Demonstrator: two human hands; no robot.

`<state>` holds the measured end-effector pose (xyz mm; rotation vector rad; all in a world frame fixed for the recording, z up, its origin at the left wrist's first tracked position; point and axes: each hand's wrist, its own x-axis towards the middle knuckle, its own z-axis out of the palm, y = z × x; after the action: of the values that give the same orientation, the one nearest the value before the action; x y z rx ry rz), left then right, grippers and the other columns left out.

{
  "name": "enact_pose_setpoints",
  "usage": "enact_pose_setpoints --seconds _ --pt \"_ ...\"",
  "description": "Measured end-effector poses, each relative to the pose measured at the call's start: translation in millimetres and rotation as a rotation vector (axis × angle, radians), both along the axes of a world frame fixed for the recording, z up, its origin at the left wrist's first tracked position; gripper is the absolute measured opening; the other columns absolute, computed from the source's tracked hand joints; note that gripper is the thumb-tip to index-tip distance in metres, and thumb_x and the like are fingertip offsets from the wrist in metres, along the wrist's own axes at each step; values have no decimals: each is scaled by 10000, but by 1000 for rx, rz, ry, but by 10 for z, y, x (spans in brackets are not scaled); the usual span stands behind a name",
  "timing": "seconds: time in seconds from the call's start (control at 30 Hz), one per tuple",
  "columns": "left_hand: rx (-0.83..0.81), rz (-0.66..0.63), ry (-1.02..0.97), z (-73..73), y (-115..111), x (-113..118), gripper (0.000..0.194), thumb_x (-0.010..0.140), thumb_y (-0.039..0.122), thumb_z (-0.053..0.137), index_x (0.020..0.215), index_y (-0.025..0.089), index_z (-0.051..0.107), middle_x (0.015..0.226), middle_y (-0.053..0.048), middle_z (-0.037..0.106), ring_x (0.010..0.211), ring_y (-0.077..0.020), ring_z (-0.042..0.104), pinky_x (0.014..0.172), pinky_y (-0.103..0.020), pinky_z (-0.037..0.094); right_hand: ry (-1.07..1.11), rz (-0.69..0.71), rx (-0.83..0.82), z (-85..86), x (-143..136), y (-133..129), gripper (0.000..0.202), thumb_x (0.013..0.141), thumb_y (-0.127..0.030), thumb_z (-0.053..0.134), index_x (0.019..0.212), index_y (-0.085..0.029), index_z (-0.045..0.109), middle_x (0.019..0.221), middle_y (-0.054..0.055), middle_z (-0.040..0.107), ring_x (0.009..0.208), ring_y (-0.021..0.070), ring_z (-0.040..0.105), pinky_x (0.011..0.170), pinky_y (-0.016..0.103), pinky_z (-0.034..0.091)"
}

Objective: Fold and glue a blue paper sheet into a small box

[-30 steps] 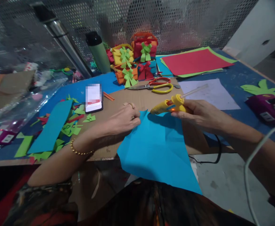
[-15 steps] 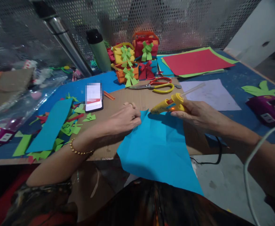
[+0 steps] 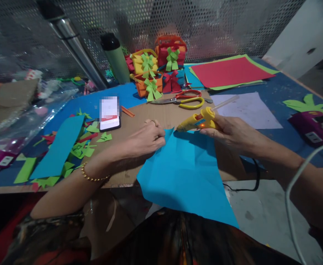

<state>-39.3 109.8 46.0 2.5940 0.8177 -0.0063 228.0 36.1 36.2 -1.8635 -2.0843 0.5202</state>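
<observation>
A creased sheet of blue paper lies over the cardboard and hangs past the table's front edge towards my body. My left hand is closed on the sheet's upper left corner, fingers curled inwards. In my right hand is a yellow glue gun, its small orange light lit and a clear glue stick jutting from the back. The nozzle points left and sits right by the paper's top edge, near a raised fold; whether it touches I cannot tell.
Behind my hands lie scissors with red and yellow handles. Several small paper bags with bows stand at the back. A phone, green paper scraps and a blue strip are leftward; coloured sheets lie back right.
Almost nothing differs. The whole view has shifted very slightly; both hands, the glue gun and the blue paper keep their places relative to each other.
</observation>
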Motion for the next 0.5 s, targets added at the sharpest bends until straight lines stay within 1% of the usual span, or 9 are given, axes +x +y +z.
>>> enact_pose_setpoints --seconds 0.17,0.27,0.37,0.5 --pt "-19 19 46 26 -9 27 254 942 269 368 707 212 447 906 -67 555 992 -251 528 907 -431 452 -1 0 -5 -37 -11 -29 343 874 -595 467 836 -257 423 684 14 506 594 198 478 586 312 296" --pt "-11 15 28 13 3 26 250 928 268 378 685 217 408 885 -63 544 983 -252 531 893 -433 452 30 18 -23 -21 -34 -80 354 866 -608 452 815 -261 404 681 15 501 589 193 468 585 314 296" --pt "-4 5 17 -6 16 18 249 928 269 376 688 216 417 893 -68 547 983 -253 533 889 -440 449 54 32 -33 -2 -38 -108 350 870 -600 460 802 -262 400 671 12 502 588 189 472 581 315 300" --pt "4 3 19 -10 16 13 246 929 257 380 690 215 421 900 -66 555 976 -244 536 883 -434 451 44 12 4 -6 -7 -86 350 865 -599 481 811 -256 432 672 22 522 597 195 482 577 324 306"
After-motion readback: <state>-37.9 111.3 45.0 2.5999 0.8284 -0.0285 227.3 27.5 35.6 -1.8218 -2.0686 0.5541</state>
